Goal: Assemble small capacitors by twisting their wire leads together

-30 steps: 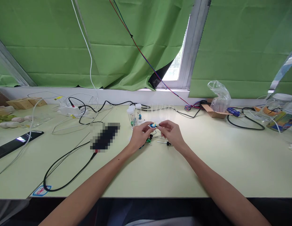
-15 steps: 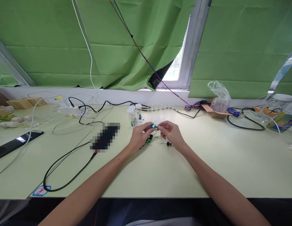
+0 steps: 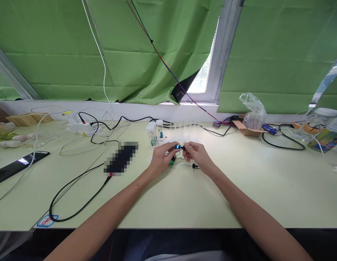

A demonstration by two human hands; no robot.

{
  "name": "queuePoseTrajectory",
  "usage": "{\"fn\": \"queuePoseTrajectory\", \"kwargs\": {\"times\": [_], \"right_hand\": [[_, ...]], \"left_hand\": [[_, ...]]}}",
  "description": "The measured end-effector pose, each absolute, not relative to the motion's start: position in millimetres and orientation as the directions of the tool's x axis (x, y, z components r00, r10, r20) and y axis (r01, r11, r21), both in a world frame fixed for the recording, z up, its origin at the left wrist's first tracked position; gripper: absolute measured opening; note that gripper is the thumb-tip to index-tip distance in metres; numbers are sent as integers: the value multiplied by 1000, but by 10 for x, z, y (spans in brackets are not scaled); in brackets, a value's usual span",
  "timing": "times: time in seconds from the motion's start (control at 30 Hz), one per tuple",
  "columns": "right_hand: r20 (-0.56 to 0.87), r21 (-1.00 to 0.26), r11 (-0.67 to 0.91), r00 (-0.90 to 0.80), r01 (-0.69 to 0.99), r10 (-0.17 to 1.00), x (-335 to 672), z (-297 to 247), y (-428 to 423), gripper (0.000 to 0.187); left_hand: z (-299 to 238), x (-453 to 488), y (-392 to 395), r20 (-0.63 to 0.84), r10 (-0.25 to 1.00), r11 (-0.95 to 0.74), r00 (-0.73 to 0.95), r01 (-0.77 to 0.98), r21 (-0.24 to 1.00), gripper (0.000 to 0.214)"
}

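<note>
Above the table, my left hand (image 3: pixel 160 157) pinches a small blue part (image 3: pixel 178 146) with a pale patch on it. The fingers of my right hand (image 3: pixel 199 154) are closed on a small black piece (image 3: pixel 184 148) at the blue part's right end; I cannot tell whether the two are joined. Below my hands lie a small green part (image 3: pixel 172 162) and several thin metal rods. One black-ended rod (image 3: pixel 194 166) rests under my right hand. Capped clear vials (image 3: pixel 151 136) with small coloured parts inside stand just behind my left hand.
Clear tubes (image 3: pixel 184 130) stand at the back, by the wall. A pixelated dark object (image 3: pixel 122 158) with a black cable lies left, and a phone (image 3: pixel 21 167) farther left. A cardboard box (image 3: pixel 251 132) with a plastic bag and several jars (image 3: pixel 327 134) are at the right.
My right fingers have shifted slightly, and the black piece between the two hands now shows more clearly. My left hand has stayed almost in place with the blue part.
</note>
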State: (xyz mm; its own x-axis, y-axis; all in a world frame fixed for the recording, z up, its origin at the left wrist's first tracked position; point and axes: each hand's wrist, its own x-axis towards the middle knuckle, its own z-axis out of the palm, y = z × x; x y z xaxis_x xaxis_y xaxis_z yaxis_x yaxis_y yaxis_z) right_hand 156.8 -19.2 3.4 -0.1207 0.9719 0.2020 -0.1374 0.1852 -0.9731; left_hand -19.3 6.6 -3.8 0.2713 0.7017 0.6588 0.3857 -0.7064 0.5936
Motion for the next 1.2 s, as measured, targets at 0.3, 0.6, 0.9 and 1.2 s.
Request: {"fn": "queuePoseTrajectory", "kwargs": {"times": [0.3, 0.6, 0.9, 1.2], "right_hand": [[162, -983, 149, -127, -104, 979, 1556, 9, -175, 56], [195, -979, 188, -110, -72, 975, 1558, -8, -167, 59], [202, -966, 175, -133, -191, 970, 1556, 36, -186, 48], [217, -958, 176, -170, -229, 961, 1593, 39, -190, 37]], "left_hand": [[-23, -189, 49, 702, 624, -779, 344, 341, 526, 22], [-11, -172, 7, 743, 561, -824, 365, 335, 457, 20], [-35, -150, 43, 864, 385, -902, 324, 331, 277, 15], [-15, -135, 40, 889, 356, -896, 289, 374, 238, 13]]}}
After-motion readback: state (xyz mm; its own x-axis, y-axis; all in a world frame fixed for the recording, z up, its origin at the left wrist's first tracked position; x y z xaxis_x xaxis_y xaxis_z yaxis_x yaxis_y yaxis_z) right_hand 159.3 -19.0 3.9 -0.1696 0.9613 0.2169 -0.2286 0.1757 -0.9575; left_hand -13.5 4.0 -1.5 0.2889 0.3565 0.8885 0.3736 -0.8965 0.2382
